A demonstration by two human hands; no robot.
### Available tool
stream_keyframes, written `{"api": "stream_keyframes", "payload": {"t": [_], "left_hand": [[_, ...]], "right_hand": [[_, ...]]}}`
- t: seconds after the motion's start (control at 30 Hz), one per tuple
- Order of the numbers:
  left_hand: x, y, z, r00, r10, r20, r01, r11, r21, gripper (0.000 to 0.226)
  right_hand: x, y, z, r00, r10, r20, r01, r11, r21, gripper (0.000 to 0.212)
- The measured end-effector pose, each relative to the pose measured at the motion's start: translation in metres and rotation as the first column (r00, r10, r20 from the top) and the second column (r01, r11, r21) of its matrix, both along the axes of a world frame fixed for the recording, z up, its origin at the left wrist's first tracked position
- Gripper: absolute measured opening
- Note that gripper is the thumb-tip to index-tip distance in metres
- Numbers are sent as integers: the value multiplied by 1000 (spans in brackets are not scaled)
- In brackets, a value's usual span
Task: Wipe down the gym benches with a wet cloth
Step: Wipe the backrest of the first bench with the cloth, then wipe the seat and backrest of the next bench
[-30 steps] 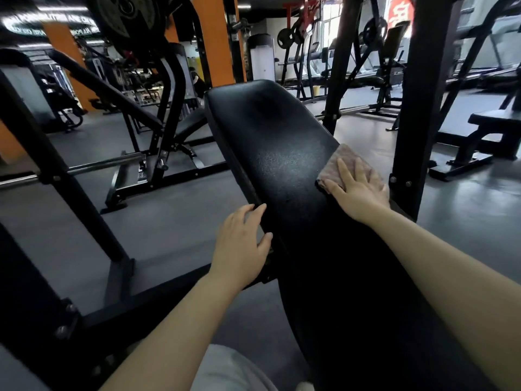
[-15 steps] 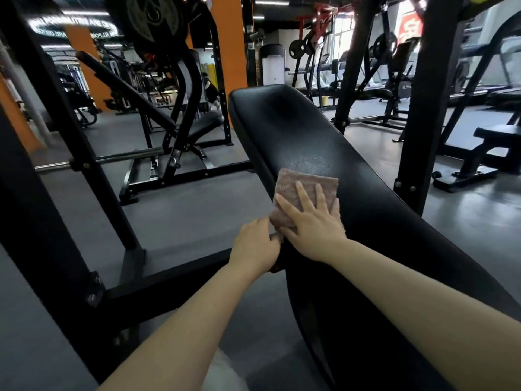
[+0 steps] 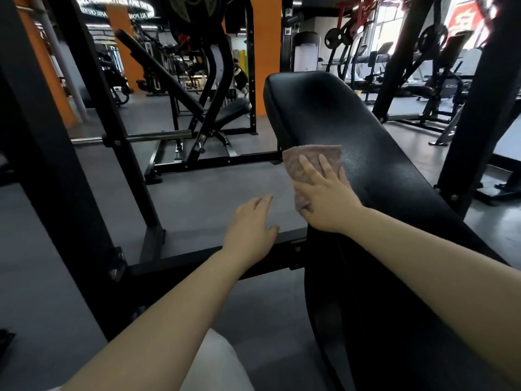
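cloth: the brownish-pink cloth [image 3: 311,167] lies flat on the left edge of the black bench pad [image 3: 394,176], with its near corner hanging just over that edge. half a second ago it sat a little nearer on the same edge, and a second ago it was across on the right side of the pad — so the stroke has crossed the pad and is now working up the left border.
right hand: the right hand [image 3: 324,198] presses the cloth down with straight, spread fingers; it grips nothing, palm flat on cloth and pad.
left hand: the left hand [image 3: 251,227] hangs in the air left of the pad, fingers loosely extended and holding nothing. earlier it rested against the pad's left edge, touching the right hand at one point; now it is apart from both.
pad surface: a dull, speckled sheen shows just right of the cloth, likely damp from the pass.
far end: the top of the pad looks darker and, by my reading, not yet wiped.
meaning for the task: the middle band seems covered side to side — the far end and the near seat part probably remain, then the other benches.
surroundings: black rack uprights [image 3: 84,136] stand left and right, and grey floor [image 3: 211,187] lies below.
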State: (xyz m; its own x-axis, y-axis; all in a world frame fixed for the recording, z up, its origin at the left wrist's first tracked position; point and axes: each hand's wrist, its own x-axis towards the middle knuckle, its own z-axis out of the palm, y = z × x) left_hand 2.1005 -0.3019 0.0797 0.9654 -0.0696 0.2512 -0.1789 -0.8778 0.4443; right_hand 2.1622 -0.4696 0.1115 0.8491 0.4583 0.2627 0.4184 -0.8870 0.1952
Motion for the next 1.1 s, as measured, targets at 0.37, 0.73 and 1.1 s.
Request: {"api": "stream_keyframes", "payload": {"t": [0.37, 0.73, 1.1], "left_hand": [[14, -54, 6, 996, -73, -51, 58, 967, -248, 49], [-10, 24, 14, 961, 96, 261, -34, 972, -234, 27], [-179, 274, -4, 742, 580, 336, -549, 814, -190, 18]], "right_hand": [[-65, -67, -6, 974, 226, -26, -188, 866, 464, 31], [-26, 31, 20, 954, 297, -51, -284, 942, 177, 20], [-106, 327, 4, 654, 747, -115, -725, 663, 184, 12]]}}
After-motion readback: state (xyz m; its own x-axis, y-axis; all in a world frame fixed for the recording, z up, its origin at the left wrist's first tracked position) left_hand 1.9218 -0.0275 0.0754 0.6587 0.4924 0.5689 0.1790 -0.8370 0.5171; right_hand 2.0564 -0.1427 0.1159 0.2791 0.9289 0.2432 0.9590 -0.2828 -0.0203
